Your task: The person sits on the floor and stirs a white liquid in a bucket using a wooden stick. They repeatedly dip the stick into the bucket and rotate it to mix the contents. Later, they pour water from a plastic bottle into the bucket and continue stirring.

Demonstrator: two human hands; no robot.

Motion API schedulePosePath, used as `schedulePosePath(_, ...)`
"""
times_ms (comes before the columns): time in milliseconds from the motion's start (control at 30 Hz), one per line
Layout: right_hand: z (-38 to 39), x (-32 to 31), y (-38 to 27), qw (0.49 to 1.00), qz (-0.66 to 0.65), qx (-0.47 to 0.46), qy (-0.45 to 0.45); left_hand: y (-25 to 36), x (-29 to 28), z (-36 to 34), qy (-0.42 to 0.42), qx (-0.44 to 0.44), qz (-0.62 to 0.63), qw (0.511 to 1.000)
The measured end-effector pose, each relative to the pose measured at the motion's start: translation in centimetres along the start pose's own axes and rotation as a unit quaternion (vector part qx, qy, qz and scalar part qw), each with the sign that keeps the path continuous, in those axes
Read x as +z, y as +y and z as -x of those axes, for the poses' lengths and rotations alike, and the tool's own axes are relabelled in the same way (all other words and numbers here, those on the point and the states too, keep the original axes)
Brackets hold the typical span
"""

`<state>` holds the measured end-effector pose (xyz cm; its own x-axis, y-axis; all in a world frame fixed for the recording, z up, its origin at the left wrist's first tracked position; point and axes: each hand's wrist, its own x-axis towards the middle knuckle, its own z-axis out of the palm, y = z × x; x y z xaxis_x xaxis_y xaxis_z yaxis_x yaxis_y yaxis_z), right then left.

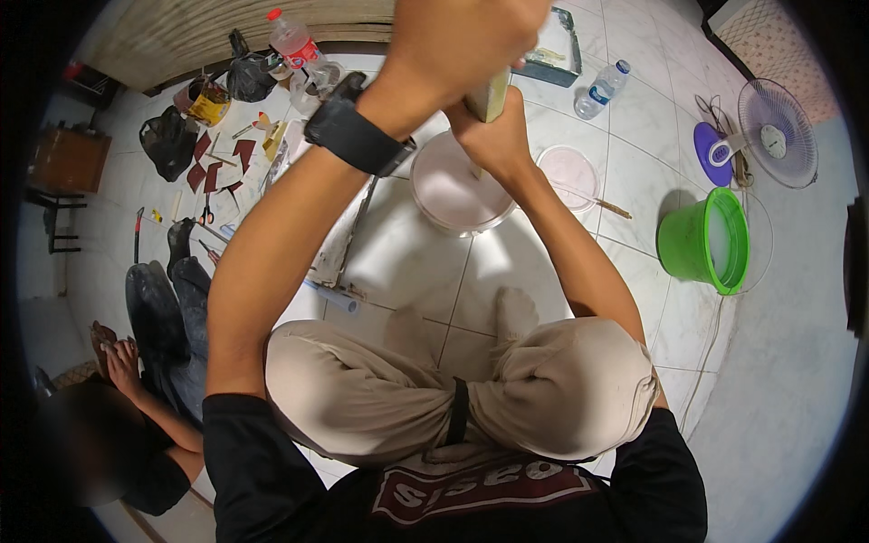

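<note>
My left hand (466, 41) is at the top of the view, a black watch on its wrist, its fingers curled round the upper part of an upright pale greenish stick (487, 100). My right hand (493, 136) grips the same stick just lower. The stick reaches down into a wide round bucket (444, 190) of pale pink paint-like liquid on the tiled floor. A round lid (568, 167) smeared pink lies to the right of the bucket, with a thin stirrer (611, 205) across it. My crossed legs are below.
A co-worker (149, 425) sits at left, beside scissors (206, 208), red scraps, black bags (167, 145) and bottles (294, 36). A long smeared tray (339, 240) lies left of the bucket. A paint tray (552, 68), water bottle (599, 90), purple fan (774, 136) and green bucket (701, 237) are at right.
</note>
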<state>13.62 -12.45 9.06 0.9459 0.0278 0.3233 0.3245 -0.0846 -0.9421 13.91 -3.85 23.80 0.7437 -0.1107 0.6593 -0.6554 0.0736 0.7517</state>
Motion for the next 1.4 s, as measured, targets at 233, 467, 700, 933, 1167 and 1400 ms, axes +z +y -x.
schedulePosePath(233,0.5,3.0,-0.5,0.995,-0.057,0.061,-0.055,0.0,-2.7,-1.6,0.031,-0.163,0.014,0.986)
schedulePosePath(467,-1.4,3.6,1.5,0.991,-0.08,-0.104,0.018,-1.8,0.4,-0.6,0.089,0.117,-0.051,0.988)
schedulePosePath(700,-0.8,0.7,-0.2,0.998,0.038,0.045,-0.032,-0.6,-2.1,-0.7,0.061,-0.151,0.081,0.983)
schedulePosePath(933,0.1,3.6,-0.6,0.994,-0.073,0.074,-0.041,0.2,-2.3,-1.5,0.065,-0.149,-0.035,0.986)
schedulePosePath(1167,-1.0,3.2,0.0,0.991,-0.08,-0.099,0.031,-2.4,-0.6,-1.1,0.024,0.124,0.014,0.992)
schedulePosePath(1400,0.2,1.3,-0.5,0.999,0.04,0.035,-0.013,-0.6,-2.9,-1.4,0.008,-0.155,0.08,0.985)
